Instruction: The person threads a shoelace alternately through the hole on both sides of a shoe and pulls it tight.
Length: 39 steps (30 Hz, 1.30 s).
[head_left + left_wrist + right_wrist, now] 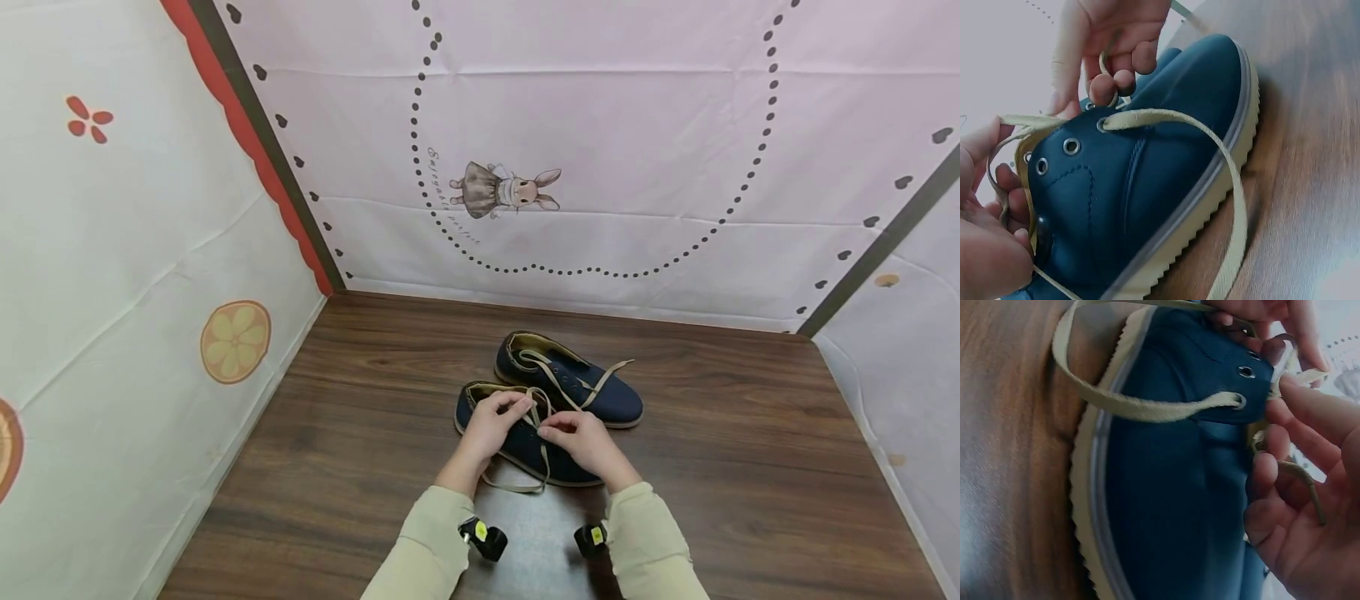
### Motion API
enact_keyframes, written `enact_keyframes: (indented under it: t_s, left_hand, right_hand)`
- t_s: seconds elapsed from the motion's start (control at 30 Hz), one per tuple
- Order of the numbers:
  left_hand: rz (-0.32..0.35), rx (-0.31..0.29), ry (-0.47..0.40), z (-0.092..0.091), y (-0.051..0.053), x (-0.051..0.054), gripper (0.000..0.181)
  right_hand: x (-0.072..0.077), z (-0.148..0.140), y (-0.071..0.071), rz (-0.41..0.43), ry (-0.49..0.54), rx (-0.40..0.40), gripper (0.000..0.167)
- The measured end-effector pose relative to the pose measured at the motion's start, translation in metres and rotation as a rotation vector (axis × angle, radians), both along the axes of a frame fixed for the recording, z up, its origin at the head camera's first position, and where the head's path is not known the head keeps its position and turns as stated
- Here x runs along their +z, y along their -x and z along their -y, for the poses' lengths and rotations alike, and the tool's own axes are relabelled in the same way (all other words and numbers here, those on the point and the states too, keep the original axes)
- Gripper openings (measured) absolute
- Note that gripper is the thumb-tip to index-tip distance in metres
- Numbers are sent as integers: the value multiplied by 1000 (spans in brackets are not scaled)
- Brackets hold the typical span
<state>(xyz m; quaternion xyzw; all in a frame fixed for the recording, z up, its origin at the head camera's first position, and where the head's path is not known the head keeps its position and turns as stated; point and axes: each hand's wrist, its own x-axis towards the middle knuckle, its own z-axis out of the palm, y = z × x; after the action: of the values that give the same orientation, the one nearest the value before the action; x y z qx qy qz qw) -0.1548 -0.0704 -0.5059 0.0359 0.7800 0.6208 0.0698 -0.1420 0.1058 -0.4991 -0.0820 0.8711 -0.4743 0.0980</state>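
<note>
Bent over the near navy shoe, both hands work at its beige shoelace. The left hand, by the ankle opening, pinches a stretch of lace between thumb and finger. At the tongue, the right hand holds another part of the lace in curled fingers; its tip lies across the palm in the right wrist view. A length of lace leaves an eyelet and loops down the shoe's side to the floor. Fingers hide part of the lacing.
Touching the near shoe from behind is its mate, a second navy shoe, with loose lace draped over it. Both stand on a dark wood-grain surface. Printed cloth walls rise at the back and both sides. Black wrist cameras hang below the sleeves.
</note>
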Motion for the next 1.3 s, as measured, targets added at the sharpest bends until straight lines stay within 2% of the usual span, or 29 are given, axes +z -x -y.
enact_keyframes:
  t_s: [0.13, 0.23, 0.37, 0.43, 0.53, 0.67, 0.73, 0.8, 0.9, 0.97, 1.03, 1.1, 1.17, 1.2, 1.23, 1.3]
  left_hand:
    - [-103, -55, 177, 4, -2, -2, 24]
    - [-173, -99, 285, 7, -4, -5, 21]
    - [-186, -128, 314, 8, -7, -6, 20]
    - [-200, -131, 313, 7, -8, -7, 20]
    - [-224, -136, 296, 8, -8, -9, 19]
    - [-194, -134, 227, 10, -7, -11, 23]
    - [-167, -100, 128, 12, -8, -11, 35]
    - [-130, -52, -21, 14, -9, -12, 45]
    - [-99, 32, -252, 18, -13, -12, 47]
    - [-74, 68, -362, 20, -15, -10, 41]
    - [-49, 71, -443, 22, -16, -8, 30]
    - [-23, 70, -490, 23, -15, -4, 18]
    - [-31, 61, -487, 23, -12, 0, 12]
    - [-53, 57, -446, 22, -10, 2, 10]
    - [-82, 58, -380, 22, -8, 3, 11]
    - [-173, 63, -193, 20, -5, 5, 16]
  right_hand:
    - [-4, 1, 1, -19, 21, -7, 6]
    - [-6, 0, 0, 16, 137, -41, 7]
    - [-4, 0, -1, 103, 326, -183, 14]
    - [0, 0, 0, 116, 376, -256, 17]
    - [4, 1, 1, 98, 421, -306, 19]
    - [3, 0, 1, 90, 459, -317, 19]
    - [1, -1, 0, 95, 478, -323, 19]
    - [0, -2, 0, 96, 506, -329, 18]
    - [3, -4, -3, 87, 534, -307, 18]
    - [8, -8, -5, 65, 543, -261, 18]
    - [15, -13, -7, 29, 549, -170, 23]
    - [24, -18, -9, -9, 557, -52, 33]
    - [33, -23, -11, -40, 567, 49, 42]
    - [37, -25, -11, -48, 570, 81, 43]
    - [40, -26, -12, -51, 576, 102, 43]
    - [46, -26, -13, -41, 584, 97, 34]
